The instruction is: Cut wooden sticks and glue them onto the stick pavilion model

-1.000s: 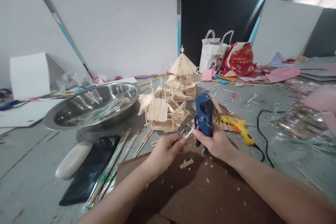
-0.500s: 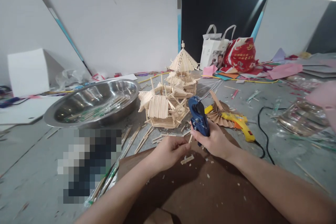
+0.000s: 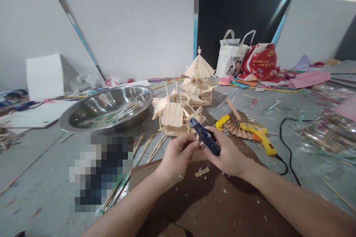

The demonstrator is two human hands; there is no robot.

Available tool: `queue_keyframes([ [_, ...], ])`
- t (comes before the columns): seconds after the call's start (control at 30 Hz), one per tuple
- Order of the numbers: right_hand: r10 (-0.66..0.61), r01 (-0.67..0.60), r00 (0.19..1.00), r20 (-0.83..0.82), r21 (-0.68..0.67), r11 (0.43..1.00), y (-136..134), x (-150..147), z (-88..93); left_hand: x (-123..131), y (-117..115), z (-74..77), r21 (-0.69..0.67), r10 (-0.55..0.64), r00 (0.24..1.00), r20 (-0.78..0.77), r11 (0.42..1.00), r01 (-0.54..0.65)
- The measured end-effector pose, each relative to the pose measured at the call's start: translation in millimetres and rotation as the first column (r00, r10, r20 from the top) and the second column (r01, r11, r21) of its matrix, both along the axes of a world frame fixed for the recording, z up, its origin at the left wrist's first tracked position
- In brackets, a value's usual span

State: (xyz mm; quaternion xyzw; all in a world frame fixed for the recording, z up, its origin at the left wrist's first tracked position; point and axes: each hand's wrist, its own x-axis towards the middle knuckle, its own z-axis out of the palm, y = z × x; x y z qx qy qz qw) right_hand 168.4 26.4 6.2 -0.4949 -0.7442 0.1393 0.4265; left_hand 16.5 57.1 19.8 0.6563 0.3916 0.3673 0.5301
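Observation:
My right hand (image 3: 226, 152) grips a dark blue hand tool (image 3: 206, 137), its head tilted up and to the left. Close beside it, my left hand (image 3: 179, 153) pinches a small wooden stick (image 3: 197, 139) near the tool. Both hands are over the front part of a brown sheet (image 3: 183, 200), where a short piece of joined sticks (image 3: 202, 172) lies among crumbs. Just behind the hands stands a stick-built model house (image 3: 172, 114), and behind that a tiered tower with a pointed roof (image 3: 199, 67).
A steel basin (image 3: 105, 109) with wrapped sticks stands at the left. To the right lie a yellow glue gun (image 3: 261, 137) with a black cord and a pleated brown fan (image 3: 239, 126). Bags (image 3: 260, 63) and coloured paper are at the back. Loose sticks lie left of the sheet.
The blue tool has tipped from nearly upright to slanting left, and its head is now closer to the stick in my left hand. The whole view has shifted slightly.

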Motion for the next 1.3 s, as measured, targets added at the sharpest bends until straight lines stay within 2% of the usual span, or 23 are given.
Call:
queue_keyframes([
  [0.13, -0.021, 0.018, 0.992, 0.122, 0.023, 1.0, 4.3, 2.5, -8.6, -1.7, 1.5, -2.7, 0.084, 0.097, 0.993, 0.065, 0.991, -0.103],
  [0.33, -0.086, 0.082, 0.98, 0.181, 0.031, 0.996, 4.3, 2.7, -10.2, -3.2, 0.9, -8.4, 0.221, 0.127, 0.989, 0.072, 0.965, -0.14],
  [0.5, -0.126, 0.12, 0.966, 0.225, 0.041, 0.992, 6.0, 3.3, -9.7, -4.5, 0.7, -11.1, 0.354, 0.143, 0.987, 0.067, 0.922, -0.158],
  [0.87, -0.159, 0.145, 0.918, 0.363, 0.065, 0.987, 5.7, 5.4, -7.2, -7.3, 3.6, -16.0, 0.492, 0.12, 0.992, -0.048, 0.867, -0.081],
  [1.1, -0.177, 0.174, 0.871, 0.458, 0.048, 0.983, 6.6, 6.8, -5.5, -10.3, 4.5, -14.0, 0.595, 0.178, 0.974, -0.138, 0.802, -0.062],
  [1.3, -0.201, 0.19, 0.841, 0.503, 0.073, 0.979, 6.5, 8.0, -4.8, -10.0, 2.5, -9.6, 0.591, 0.187, 0.964, -0.192, 0.806, -0.039],
])
